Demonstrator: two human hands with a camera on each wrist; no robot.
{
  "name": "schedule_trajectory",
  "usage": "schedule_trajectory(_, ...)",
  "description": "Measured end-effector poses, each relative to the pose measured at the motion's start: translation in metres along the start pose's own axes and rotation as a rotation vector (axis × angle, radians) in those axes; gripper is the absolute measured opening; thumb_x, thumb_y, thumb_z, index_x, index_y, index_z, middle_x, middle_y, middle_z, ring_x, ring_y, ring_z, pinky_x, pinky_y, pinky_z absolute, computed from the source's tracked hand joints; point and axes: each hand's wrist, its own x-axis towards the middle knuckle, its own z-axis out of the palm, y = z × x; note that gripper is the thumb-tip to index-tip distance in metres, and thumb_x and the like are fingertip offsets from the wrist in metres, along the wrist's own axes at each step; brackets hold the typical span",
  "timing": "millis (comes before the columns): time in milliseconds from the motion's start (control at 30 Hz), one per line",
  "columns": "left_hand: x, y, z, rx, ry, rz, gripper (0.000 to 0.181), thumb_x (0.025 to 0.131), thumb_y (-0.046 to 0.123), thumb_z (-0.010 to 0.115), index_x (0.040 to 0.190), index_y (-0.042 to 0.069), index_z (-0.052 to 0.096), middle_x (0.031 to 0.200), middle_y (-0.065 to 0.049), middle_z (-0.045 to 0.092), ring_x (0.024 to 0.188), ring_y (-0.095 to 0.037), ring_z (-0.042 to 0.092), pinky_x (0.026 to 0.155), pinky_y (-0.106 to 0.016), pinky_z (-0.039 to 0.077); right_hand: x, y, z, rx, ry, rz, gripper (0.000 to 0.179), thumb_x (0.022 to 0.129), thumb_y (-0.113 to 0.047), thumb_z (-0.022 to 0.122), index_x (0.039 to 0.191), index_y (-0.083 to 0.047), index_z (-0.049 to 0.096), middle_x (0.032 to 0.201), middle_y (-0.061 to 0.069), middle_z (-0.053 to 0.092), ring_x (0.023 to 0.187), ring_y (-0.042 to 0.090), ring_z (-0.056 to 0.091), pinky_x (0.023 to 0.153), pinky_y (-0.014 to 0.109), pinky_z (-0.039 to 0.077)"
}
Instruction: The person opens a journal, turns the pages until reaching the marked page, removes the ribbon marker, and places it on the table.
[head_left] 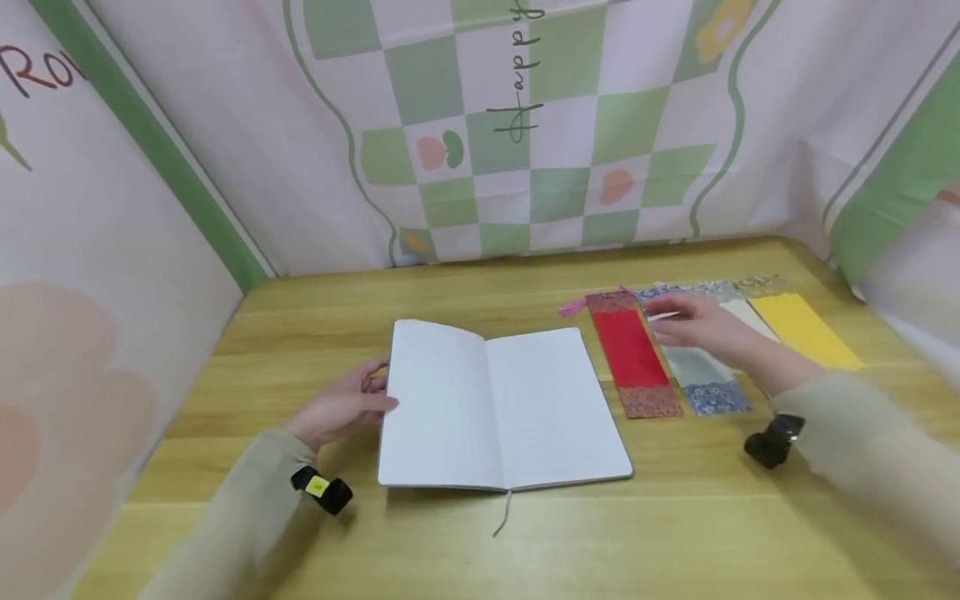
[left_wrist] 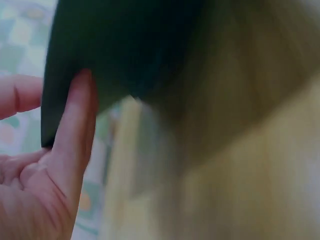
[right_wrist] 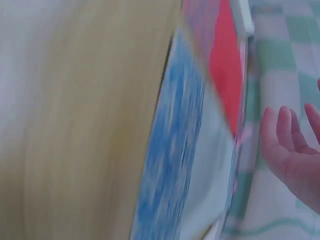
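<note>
An open notebook [head_left: 558, 408] with blank-looking pages lies on the table. Its left side is pinched at the edge by my left hand [head_left: 341, 408], and the left wrist view shows the dark cover [left_wrist: 125, 40] between thumb and fingers. My right hand [head_left: 693, 325] hovers over a pale bookmark [head_left: 701, 367] with blue patterned ends, fingers loosely spread and holding nothing. Left of that lies a red bookmark [head_left: 633, 350] with patterned ends and a pink tassel [head_left: 572, 308]. A whitish bookmark [head_left: 750, 315] is partly hidden behind the right hand, beside a yellow bookmark [head_left: 806, 329].
A thin grey ribbon [head_left: 504, 512] hangs from the notebook's lower edge onto the wooden table [head_left: 450, 550]. Behind the table rises a checkered cloth [head_left: 495, 200], with another cloth panel [head_left: 112, 250] along the left side.
</note>
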Motion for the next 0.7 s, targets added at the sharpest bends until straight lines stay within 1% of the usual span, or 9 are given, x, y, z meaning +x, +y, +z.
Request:
schedule_trajectory(67,-0.001,0.01,0.008,-0.024,-0.014,0.019,0.078,0.09,-0.002,0.051,0.151,0.004,0.003,0.142,-0.027,0.037,0.105,-0.016,0.058,0.087,-0.031,0.051,0.003,-0.012,0.017,0.052,-0.047,0.01,0.052,0.096,-0.017,0.054,0.138,0.006,0.035,0.138,0.028,0.039,0.115,0.024,0.055,0.087,0.029,0.052)
schedule_trajectory(133,-0.001,0.02,0.017,-0.049,-0.014,0.037,0.08,0.089,-0.004,0.051,0.152,0.007,0.003,0.146,-0.026,0.03,0.105,-0.015,0.056,0.083,-0.027,0.051,0.006,-0.023,0.032,0.127,-0.087,0.026,0.053,0.096,-0.017,0.055,0.139,0.005,0.033,0.139,0.026,0.037,0.119,0.035,0.05,0.09,0.035,0.051)
schedule_trajectory(167,-0.001,0.025,0.022,-0.059,-0.008,0.044,0.08,0.089,-0.004,0.051,0.152,0.008,0.004,0.147,-0.025,0.029,0.102,-0.013,0.055,0.079,-0.024,0.051,0.007,-0.027,0.038,0.159,-0.105,0.026,0.053,0.096,-0.015,0.054,0.139,0.006,0.032,0.139,0.026,0.036,0.12,0.036,0.049,0.091,0.037,0.051)
schedule_trajectory(267,0.001,0.036,0.037,-0.075,-0.004,0.086,0.079,0.087,-0.005,0.049,0.152,0.009,0.007,0.144,-0.023,0.032,0.093,-0.01,0.054,0.069,-0.019,0.049,0.01,-0.039,0.055,0.258,-0.16,0.033,0.055,0.097,-0.014,0.053,0.141,0.006,0.028,0.138,0.027,0.034,0.121,0.035,0.047,0.094,0.043,0.048)
schedule_trajectory(333,0.003,0.042,0.046,-0.081,0.002,0.107,0.078,0.087,-0.005,0.049,0.152,0.01,0.009,0.142,-0.021,0.034,0.089,-0.01,0.053,0.065,-0.017,0.047,0.013,-0.045,0.065,0.335,-0.192,0.039,0.056,0.097,-0.013,0.052,0.142,0.006,0.025,0.137,0.028,0.034,0.12,0.032,0.047,0.096,0.046,0.046)
schedule_trajectory(400,0.006,0.047,0.055,-0.078,-0.003,0.129,0.078,0.086,-0.006,0.048,0.152,0.01,0.009,0.141,-0.022,0.033,0.092,-0.011,0.052,0.067,-0.018,0.048,0.015,-0.05,0.076,0.393,-0.218,0.053,0.058,0.096,-0.013,0.053,0.144,0.004,0.024,0.137,0.027,0.033,0.119,0.03,0.047,0.096,0.047,0.045)
schedule_trajectory(500,0.01,0.053,0.066,-0.086,0.001,0.139,0.08,0.085,-0.006,0.048,0.153,0.012,0.009,0.143,-0.022,0.031,0.099,-0.015,0.051,0.072,-0.02,0.05,0.022,-0.059,0.091,0.463,-0.265,0.056,0.06,0.096,-0.011,0.053,0.146,0.001,0.022,0.138,0.027,0.033,0.118,0.031,0.046,0.096,0.049,0.045)
schedule_trajectory(633,0.016,0.061,0.084,-0.096,-0.025,0.159,0.082,0.084,-0.004,0.047,0.153,0.012,0.006,0.148,-0.023,0.026,0.114,-0.027,0.048,0.079,-0.023,0.051,0.028,-0.073,0.106,0.546,-0.325,0.036,0.06,0.097,-0.011,0.05,0.147,-0.001,0.019,0.14,0.028,0.028,0.123,0.036,0.04,0.096,0.052,0.044)
schedule_trajectory(700,0.019,0.064,0.091,-0.097,-0.044,0.171,0.081,0.084,-0.004,0.046,0.153,0.013,0.005,0.15,-0.023,0.025,0.118,-0.029,0.047,0.081,-0.025,0.051,0.03,-0.08,0.112,0.578,-0.344,0.022,0.06,0.097,-0.012,0.048,0.148,-0.002,0.017,0.143,0.029,0.025,0.127,0.039,0.036,0.096,0.053,0.044)
